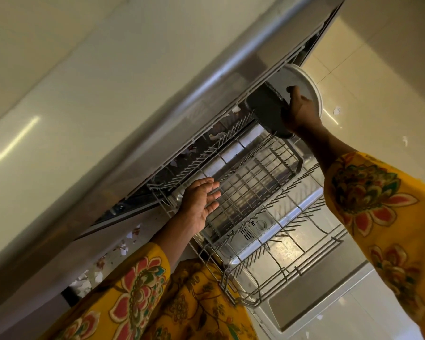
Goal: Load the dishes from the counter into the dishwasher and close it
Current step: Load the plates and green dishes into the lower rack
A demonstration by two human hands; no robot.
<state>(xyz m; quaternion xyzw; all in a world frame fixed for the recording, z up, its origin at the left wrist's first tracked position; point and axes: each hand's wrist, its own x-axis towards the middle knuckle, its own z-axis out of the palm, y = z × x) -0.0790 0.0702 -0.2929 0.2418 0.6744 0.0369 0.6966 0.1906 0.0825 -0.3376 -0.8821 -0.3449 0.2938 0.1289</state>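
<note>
The view is tilted. The dishwasher stands open under the pale counter (59, 119), with its lower wire rack (280, 273) pulled out over the open door (312, 303). A grey cutlery basket (253, 190) sits in that rack. My right hand (301, 111) grips a white plate (304, 87) together with a dark round dish (268, 111), held at the far end of the rack by the dishwasher's opening. My left hand (201, 200) is open, palm up, fingers spread, resting at the near corner of the cutlery basket. The upper rack (206, 148) shows just inside.
Glossy light floor tiles (378, 69) lie beyond the door, with small white scraps (337, 110) on them. More scraps lie on the floor at the left of the dishwasher (125, 246). My yellow flowered sleeves (383, 204) fill the lower frame.
</note>
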